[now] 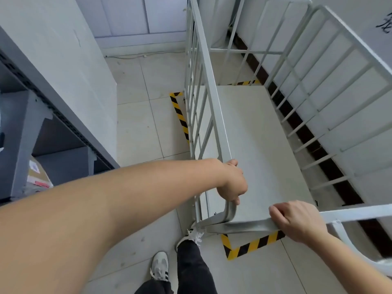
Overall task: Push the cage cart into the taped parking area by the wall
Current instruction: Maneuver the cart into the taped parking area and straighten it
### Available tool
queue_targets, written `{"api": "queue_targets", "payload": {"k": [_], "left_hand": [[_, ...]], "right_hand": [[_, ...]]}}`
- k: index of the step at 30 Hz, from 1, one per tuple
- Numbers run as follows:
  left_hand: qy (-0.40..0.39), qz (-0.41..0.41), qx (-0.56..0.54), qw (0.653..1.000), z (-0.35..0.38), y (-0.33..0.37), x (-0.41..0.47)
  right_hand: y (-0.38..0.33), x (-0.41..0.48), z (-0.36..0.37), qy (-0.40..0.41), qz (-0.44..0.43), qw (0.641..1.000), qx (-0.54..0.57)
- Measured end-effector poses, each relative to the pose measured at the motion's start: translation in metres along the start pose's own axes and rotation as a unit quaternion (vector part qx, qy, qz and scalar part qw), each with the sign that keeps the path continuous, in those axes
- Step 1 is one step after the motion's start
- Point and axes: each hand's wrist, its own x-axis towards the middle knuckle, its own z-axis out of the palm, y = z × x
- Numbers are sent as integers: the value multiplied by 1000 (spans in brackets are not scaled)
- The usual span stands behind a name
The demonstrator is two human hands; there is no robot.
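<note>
Left grip: the top rail of the cage cart (214, 98) is clasped by the left hand (232, 183), fingers curled over it just ahead of the rounded near corner.
Right grip: the near cross rail is clasped by the right hand (297, 219), fingers wrapped over the top, just right of that same corner.
Cart: its pale deck (254, 134) is seen directly beyond both hands, bare, and lies inside the taped outline by the wall.
Near edge: a corner of yellow-and-black tape (252, 245) is seen on the floor just under the right hand, on the person's side of the near rail.
Left edge: a tape strip (179, 113) is laid just outside the left barred panel, ahead of the left hand.
Far edge: a short tape strip (244, 83) is seen past the deck's far end.
Right edge: the right barred panel is stood near the wall (360, 13), with its dark skirting (307, 134) seen through the bars.
Open room: a lane of floor (137, 124) is left between the cart's left side and a white partition (63, 49).
Surface: the floor is laid with pale tiles; two shoes (160, 266) are placed behind the grip.
Room: grey shelving (21, 115) with a cardboard box (36, 172) is set well left of the hands.
</note>
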Motion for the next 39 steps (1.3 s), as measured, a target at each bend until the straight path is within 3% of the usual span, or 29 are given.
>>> {"api": "queue_targets", "payload": {"k": [39], "left_hand": [[61, 35, 30, 997, 8, -2, 1]], "right_hand": [[-2, 1, 5, 50, -19, 998, -21]]}}
